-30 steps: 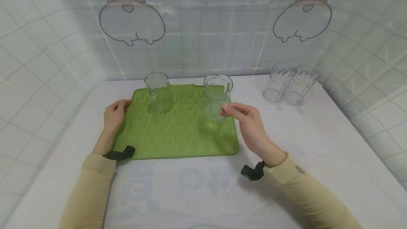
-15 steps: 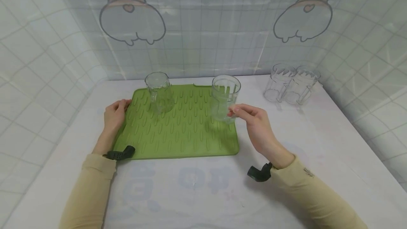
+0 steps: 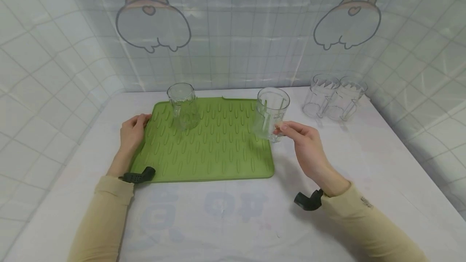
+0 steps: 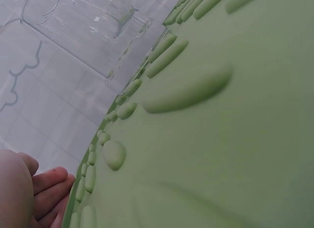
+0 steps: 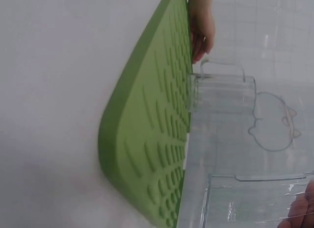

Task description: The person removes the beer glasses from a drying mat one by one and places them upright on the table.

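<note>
My right hand [image 3: 306,146] pinches the handle of a clear glass mug [image 3: 270,112], which is upright over the right edge of a green ridged mat [image 3: 211,148]. In the right wrist view this mug fills the lower right corner, with fingertips [image 5: 298,213] showing behind it. A second glass mug [image 3: 185,110] stands upright on the mat's left part, its handle facing the near side. At the mat's left edge rests my left hand [image 3: 132,132], its relaxed fingers touching the rim; the left wrist view shows those fingers [image 4: 49,193] beside the edge.
Two more glass mugs [image 3: 320,96] stand close together at the back right of the white-covered table [image 3: 225,221]. Tile-patterned sheeting [image 3: 251,39] with cartoon drawings rises behind and on both sides.
My right hand has carried the pinched mug rightward, from above the mat's right part to its right edge. My left hand and the second mug have stayed put.
</note>
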The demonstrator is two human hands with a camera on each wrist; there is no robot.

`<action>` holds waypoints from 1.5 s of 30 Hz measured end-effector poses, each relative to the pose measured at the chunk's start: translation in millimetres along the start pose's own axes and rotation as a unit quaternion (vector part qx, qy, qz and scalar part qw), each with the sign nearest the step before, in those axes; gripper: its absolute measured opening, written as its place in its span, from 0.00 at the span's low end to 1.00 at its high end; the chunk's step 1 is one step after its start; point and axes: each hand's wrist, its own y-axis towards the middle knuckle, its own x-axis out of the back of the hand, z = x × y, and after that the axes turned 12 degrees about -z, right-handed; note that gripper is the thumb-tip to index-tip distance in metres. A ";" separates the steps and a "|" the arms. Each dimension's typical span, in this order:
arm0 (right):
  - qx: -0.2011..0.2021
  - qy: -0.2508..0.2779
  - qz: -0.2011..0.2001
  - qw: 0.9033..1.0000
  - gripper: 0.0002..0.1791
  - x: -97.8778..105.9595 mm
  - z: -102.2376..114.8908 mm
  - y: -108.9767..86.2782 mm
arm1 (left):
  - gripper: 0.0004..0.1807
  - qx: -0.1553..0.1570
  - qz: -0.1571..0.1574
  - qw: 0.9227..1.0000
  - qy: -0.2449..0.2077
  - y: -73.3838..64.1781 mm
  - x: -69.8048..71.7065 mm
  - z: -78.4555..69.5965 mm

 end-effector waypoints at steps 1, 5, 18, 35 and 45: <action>0.001 0.000 -0.001 1.000 0.13 1.8 -0.3 0.4 | 0.32 -0.001 0.001 1.000 0.000 0.4 0.1 0.4; 0.002 -0.001 -0.005 1.000 0.14 8.8 -0.5 1.4 | 0.33 -0.002 0.004 1.000 0.001 1.8 0.2 1.4; -0.006 0.008 -0.033 0.999 0.16 31.8 -2.2 4.6 | 0.33 0.002 0.006 1.000 -0.011 2.2 0.9 -0.2; -0.007 0.025 -0.070 0.997 0.15 61.6 -4.1 4.2 | 0.32 0.005 0.004 1.000 -0.006 8.7 -2.4 3.3; 0.004 0.036 -0.096 0.995 0.14 81.1 -8.0 1.7 | 0.33 0.001 0.003 1.000 0.000 11.7 -3.1 2.6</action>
